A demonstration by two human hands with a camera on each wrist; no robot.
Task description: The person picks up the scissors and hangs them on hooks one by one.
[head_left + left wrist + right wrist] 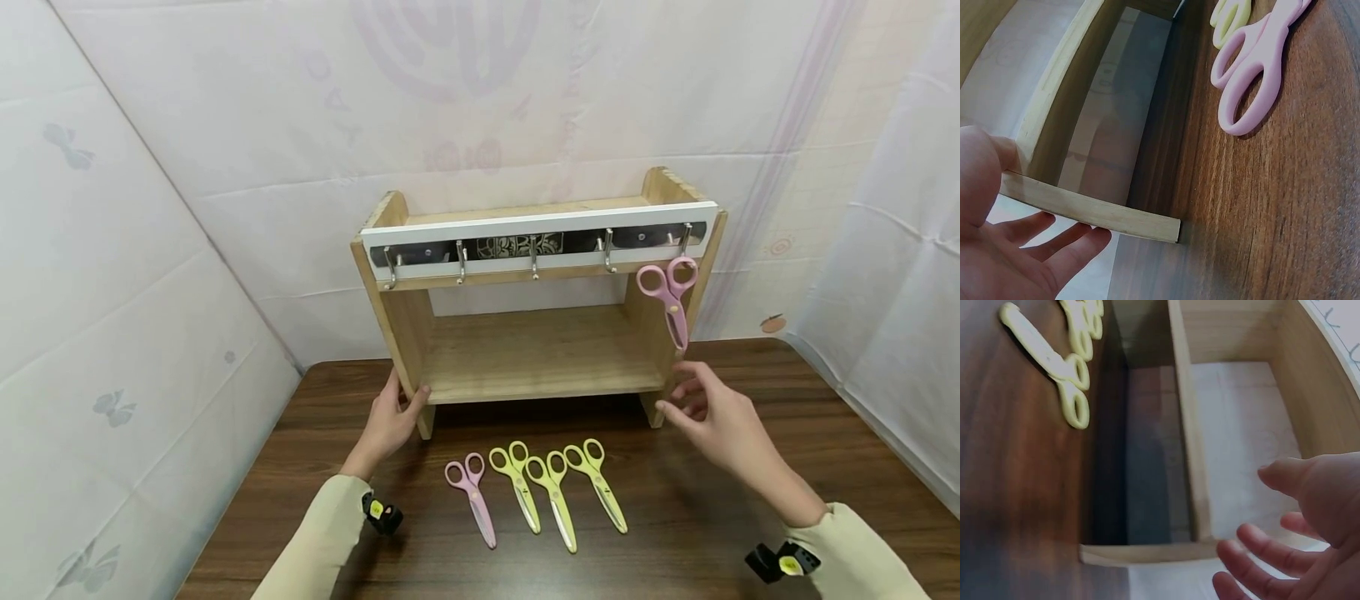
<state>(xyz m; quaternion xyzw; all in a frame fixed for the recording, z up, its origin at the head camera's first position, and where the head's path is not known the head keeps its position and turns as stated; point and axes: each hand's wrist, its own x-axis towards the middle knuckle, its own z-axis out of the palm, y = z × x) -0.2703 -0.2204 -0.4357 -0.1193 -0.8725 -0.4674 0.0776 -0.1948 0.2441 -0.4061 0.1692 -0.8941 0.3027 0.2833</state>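
A light wooden two-tier rack (540, 354) stands on the table, with a white hook rail (450, 225) across its top front. My left hand (387, 425) grips the lower left side panel (1091, 207), thumb in front and fingers behind it. Beside the lower right panel (1147, 553), my right hand (722, 421) is held with fingers apart and loosely bent, nothing between them. Just above that hand, pink scissors (676, 323) hang by a handle loop from the rightmost hook, blades down. Another pair of pink scissors (482, 512) lies on the table before the rack.
Three yellow scissors (527, 498) lie side by side to the right of the pink pair, handles toward the rack. Several metal hooks (535, 258) line the rail. The dark wooden table (420, 533) ends at a pale printed cloth (247, 192) behind and at the sides.
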